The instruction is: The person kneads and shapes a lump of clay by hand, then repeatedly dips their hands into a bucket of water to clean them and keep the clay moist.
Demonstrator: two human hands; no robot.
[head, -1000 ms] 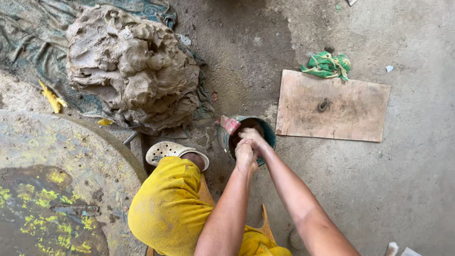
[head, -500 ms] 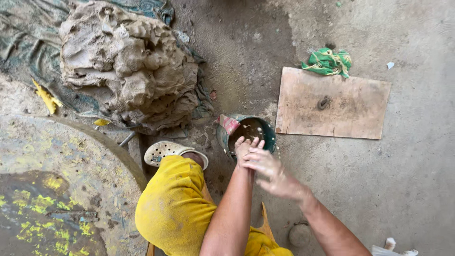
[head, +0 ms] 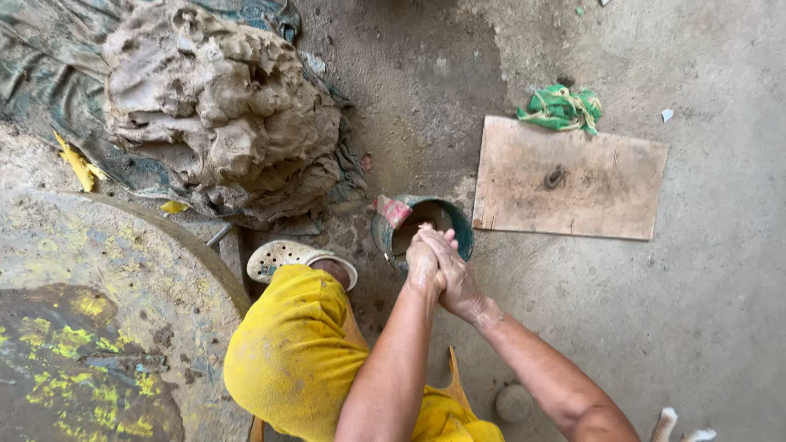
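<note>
Hands pressed together over a small bucket

Bucket [head: 426, 233]: small, round, green-walled, with muddy liquid inside, standing on the concrete floor [head: 655, 311] just in front of the person's knees. A reddish rag [head: 394, 211] hangs over its left rim. Right above the near edge of the bucket the two wet hands meet. The left hand [head: 423, 266] and the right hand [head: 454, 270] lie palm against palm, fingers stretched forward and laid over one another; neither holds anything, they only clasp each other. Both forearms run up from the bottom of the view and converge at that point.

Below the left arm sits a knee in yellow shorts [head: 295, 352], and a pale perforated clog [head: 286, 260] shows on the foot just left of the bucket. To the right of the bucket, nearly touching it, a flat wooden board [head: 573, 180] lies on the floor with a small dark lump at its middle. A green cloth [head: 561, 108] is bunched at the board's far edge.

Farther left, a big heap of grey-brown clay [head: 217, 106] rests on a dark sheet [head: 49, 74]. A large round wheel [head: 98, 327], splashed with yellow, fills the lower left corner. A small round stone [head: 513, 403] lies near the right elbow.
</note>
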